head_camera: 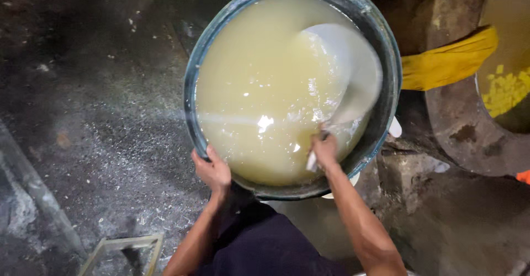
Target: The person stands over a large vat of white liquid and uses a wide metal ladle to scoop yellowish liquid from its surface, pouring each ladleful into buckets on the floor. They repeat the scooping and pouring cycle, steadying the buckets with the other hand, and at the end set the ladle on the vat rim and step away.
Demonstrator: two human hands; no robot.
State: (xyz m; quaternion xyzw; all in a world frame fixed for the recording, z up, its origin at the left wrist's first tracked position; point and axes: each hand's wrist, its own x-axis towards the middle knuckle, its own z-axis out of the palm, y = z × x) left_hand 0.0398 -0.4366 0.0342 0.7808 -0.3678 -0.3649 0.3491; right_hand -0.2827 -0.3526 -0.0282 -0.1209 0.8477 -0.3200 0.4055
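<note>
My left hand (212,171) has its fingers curled over the near rim of the tub (386,88); my right hand (324,150) is closed round the scoop (348,72) dipped in pale liquid (259,83). Steady the rim, I'd say, and sweep slowly. Wet, gritty floor (94,116); yellow cloth (447,63) far right.

Forearms: both bare to past the elbow, no sleeves in view | left hand (212,171): no glove, ring or watch | right hand (324,150): likewise unadorned | clothing: dark navy-black garment at lower frame, plain, no visible markings
</note>
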